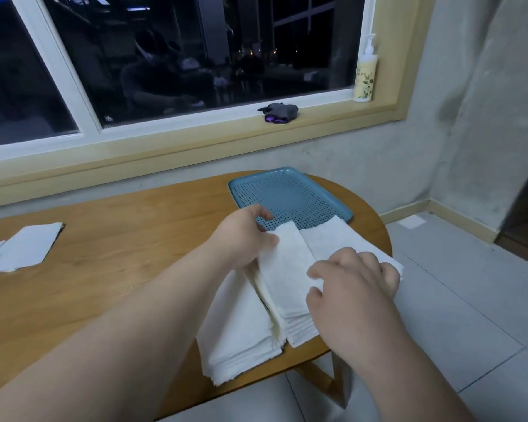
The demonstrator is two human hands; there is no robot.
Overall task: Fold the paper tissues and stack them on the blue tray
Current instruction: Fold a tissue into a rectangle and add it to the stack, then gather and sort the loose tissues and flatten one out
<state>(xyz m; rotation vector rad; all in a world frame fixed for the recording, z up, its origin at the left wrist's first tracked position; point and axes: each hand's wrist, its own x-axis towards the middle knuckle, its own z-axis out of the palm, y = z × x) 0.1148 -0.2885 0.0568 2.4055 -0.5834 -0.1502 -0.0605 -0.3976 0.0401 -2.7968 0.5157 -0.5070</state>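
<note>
Hands both kept on top tissue (287, 269). L hand (244, 236) is curled, far end of folded flap pinched betw. thumb & fingers. R hand (354, 287) is curled too, knuckles up, flap's R edge pinched at fingertips. Flap is held raised over stack of tissues (241, 339), laid at near edge of table (104, 254). Blue tray (287, 193) is set just beyond stack, near rim overlapped by spread sheet. Loose tissues (25, 248) are left at table's far L. Pump bottle (365, 77) & dark cloth (279, 112) are placed on window sill (195, 138).
</note>
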